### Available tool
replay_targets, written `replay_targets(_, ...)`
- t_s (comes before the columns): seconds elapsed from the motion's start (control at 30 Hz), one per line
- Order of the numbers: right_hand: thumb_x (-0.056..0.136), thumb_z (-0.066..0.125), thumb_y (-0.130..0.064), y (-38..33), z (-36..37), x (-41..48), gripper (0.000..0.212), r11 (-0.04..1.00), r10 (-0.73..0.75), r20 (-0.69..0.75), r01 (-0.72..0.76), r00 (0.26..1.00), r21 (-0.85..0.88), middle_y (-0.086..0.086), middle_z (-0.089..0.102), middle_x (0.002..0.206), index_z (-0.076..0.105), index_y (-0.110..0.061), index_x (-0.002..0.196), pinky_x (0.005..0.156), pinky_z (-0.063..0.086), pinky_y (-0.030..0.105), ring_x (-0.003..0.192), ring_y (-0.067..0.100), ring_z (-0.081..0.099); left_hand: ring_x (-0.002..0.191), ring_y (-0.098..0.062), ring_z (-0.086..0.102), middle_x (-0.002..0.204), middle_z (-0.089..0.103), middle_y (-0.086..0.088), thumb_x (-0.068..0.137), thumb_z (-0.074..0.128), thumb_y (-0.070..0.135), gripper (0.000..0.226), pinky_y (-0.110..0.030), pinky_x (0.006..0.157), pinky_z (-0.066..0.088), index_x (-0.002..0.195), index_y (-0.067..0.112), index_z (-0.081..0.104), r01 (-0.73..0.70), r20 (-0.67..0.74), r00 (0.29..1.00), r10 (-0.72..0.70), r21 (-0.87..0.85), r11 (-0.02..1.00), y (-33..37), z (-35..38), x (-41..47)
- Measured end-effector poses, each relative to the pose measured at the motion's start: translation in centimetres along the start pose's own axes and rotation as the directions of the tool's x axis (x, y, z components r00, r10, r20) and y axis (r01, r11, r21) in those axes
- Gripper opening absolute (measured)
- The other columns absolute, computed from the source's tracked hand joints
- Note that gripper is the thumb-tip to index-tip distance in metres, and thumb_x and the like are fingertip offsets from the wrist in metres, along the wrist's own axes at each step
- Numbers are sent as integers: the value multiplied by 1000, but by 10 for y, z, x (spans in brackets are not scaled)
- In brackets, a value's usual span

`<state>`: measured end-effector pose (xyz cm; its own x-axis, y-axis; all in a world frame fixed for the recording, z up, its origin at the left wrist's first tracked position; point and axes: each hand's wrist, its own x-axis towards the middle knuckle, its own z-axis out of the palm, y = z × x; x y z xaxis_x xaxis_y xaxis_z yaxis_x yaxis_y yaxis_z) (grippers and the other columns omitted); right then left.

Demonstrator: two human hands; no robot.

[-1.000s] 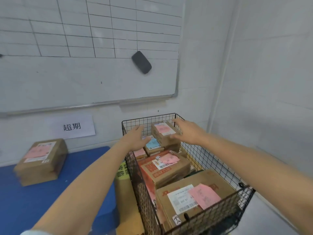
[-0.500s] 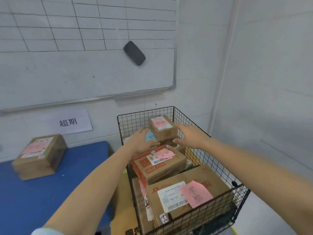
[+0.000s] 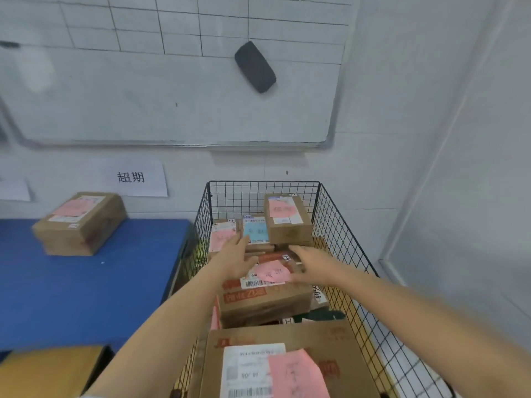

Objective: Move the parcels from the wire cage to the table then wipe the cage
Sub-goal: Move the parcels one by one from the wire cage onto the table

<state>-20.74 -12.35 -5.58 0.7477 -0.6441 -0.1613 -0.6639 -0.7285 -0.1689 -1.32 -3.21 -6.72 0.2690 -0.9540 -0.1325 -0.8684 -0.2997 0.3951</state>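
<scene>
The left hand (image 3: 234,261) and right hand (image 3: 314,267) are stretched flat, nothing grasped, over the middle box (image 3: 267,300) in the wire cage (image 3: 339,225). One lone box (image 3: 80,224) is set near the table's (image 3: 86,297) far edge.

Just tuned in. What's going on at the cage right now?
A person reaches both bare hands into the black wire cage, which is packed with brown cardboard parcels. The left hand and right hand are open, one at each side of the top of the middle cardboard parcel with red print and a pink slip. Nothing is lifted yet. One brown cardboard parcel with a pink label already lies on the blue table.
</scene>
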Motion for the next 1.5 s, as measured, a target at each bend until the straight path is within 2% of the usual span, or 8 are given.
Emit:
replay_targets(0.17, 79, 62, -60, 7, 15, 7, 86, 999, -30, 99, 27, 995, 28, 0, 42, 148, 28, -21, 148, 112, 32, 47, 135, 22, 41, 145, -27, 19, 160, 11, -4, 92, 49, 51, 78, -53, 113, 28, 153, 24, 11, 56, 69, 996, -57, 18, 998, -17, 7, 10)
replay_targets(0.27, 79, 63, -59, 12, 24, 8, 82, 997, -45, 138, 36, 989, 70, 0, 45, 145, 32, -24, 146, 108, 39, 42, 131, 21, 44, 137, -29, 35, 156, 22, -7, 91, 51, 50, 74, -52, 108, 37, 152, 29, 15, 62, 120, 991, -65, 24, 998, -21, 11, 12)
replay_targets(0.43, 71, 70, -65, 17, 23, 12, 96, 994, -90, 217, 74, 972, 80, -2, 38, 150, 29, -26, 148, 111, 35, 41, 136, 22, 38, 138, -29, 34, 156, 22, -6, 92, 51, 49, 80, -52, 110, 34, 154, 22, 9, 78, 167, 982, -88, 62, 995, -22, 16, 17)
replay_targets(0.7, 69, 79, -47, 20, 31, 18, 93, 992, -84, 225, 61, 971, 108, -3, 42, 148, 32, -25, 146, 110, 37, 41, 134, 20, 40, 128, -26, 43, 142, 41, -6, 91, 50, 53, 68, -46, 107, 37, 146, 17, 33, 62, 180, 981, -76, 82, 995, -31, 19, 25)
replay_targets(1.23, 72, 80, -37, 5, -6, -17, 90, 985, -149, -43, 152, 988, 80, -5, 37, 149, 31, -26, 147, 115, 24, 39, 138, 15, 31, 123, -26, 47, 133, 45, -7, 85, 63, 50, 59, -39, 106, 40, 133, 20, 48, 136, 135, 981, -143, 59, 989, -15, -27, -1)
replay_targets(1.3, 72, 79, -38, 1, -16, -21, 93, 987, -143, -62, 147, 988, 65, -4, 38, 148, 28, -27, 148, 114, 28, 40, 137, 16, 32, 115, -23, 54, 128, 51, -5, 83, 66, 47, 55, -38, 100, 47, 129, 21, 50, 135, 136, 982, -132, -13, 991, -12, -39, -8)
replay_targets(1.43, 71, 78, -45, -3, -34, -23, 97, 991, -134, -100, 134, 986, -2, -4, 36, 148, 25, -28, 150, 115, 28, 40, 136, 16, 32, 89, -14, 64, 103, 62, 2, 86, 67, 37, 45, -21, 70, 53, 122, 16, 50, 141, 127, 984, -121, -159, 977, -6, -62, -16)
replay_targets(1.5, 70, 77, -48, -5, -44, -23, 97, 992, -128, -125, 127, 984, -19, -4, 33, 149, 25, -29, 150, 115, 27, 37, 137, 15, 31, 91, -17, 68, 107, 66, -1, 85, 69, 39, 49, -30, 78, 57, 123, 16, 48, 174, 134, 980, -145, -241, 955, -6, -72, -16)
